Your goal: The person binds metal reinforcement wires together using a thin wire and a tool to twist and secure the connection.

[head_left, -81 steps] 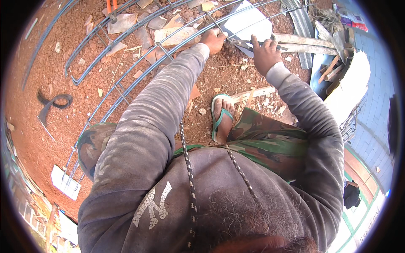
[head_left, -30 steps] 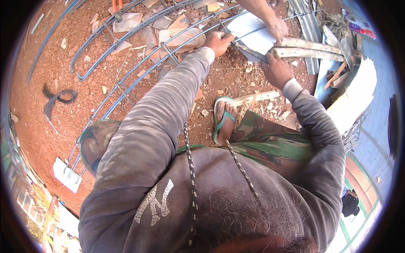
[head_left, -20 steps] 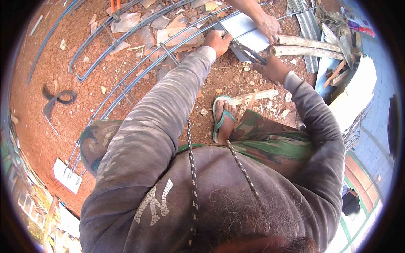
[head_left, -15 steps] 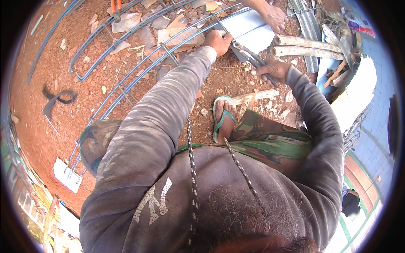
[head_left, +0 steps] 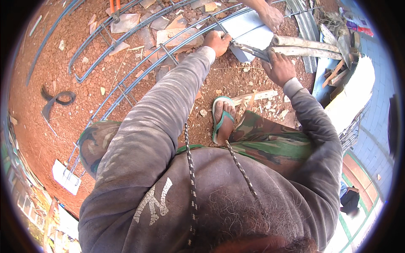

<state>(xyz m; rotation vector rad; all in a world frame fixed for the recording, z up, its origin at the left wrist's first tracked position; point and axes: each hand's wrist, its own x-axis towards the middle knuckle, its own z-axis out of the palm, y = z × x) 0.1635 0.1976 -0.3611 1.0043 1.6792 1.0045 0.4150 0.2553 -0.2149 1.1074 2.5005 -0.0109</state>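
Observation:
A long frame of steel rebar with square stirrups (head_left: 169, 54) runs diagonally across the upper part of the view. My left hand (head_left: 217, 43) is closed on the rebar near one stirrup, its fingertips curled at the joint. Dark metal pincers (head_left: 253, 51) point leftward, their jaws right beside my left fingertips. My right hand (head_left: 280, 69) grips the pincers' handles from the right. Whether the jaws bite on wire is too small to tell. Another person's hand (head_left: 271, 17) rests at the bars beyond, above a pale flat sheet (head_left: 252, 30).
Two pale poles (head_left: 308, 51) and corrugated metal (head_left: 309, 61) lie right. Broken tile pieces (head_left: 179, 37) lie under the rebar. Orange-handled cutters (head_left: 115, 12) stand far left, and a black coiled strap (head_left: 57, 99) lies on red soil. My sandaled foot (head_left: 223, 120) is below the hands.
My right hand has turned, its back now facing up, and the pincers' handles have swung upward to lie flatter. My left hand has stayed at the same joint.

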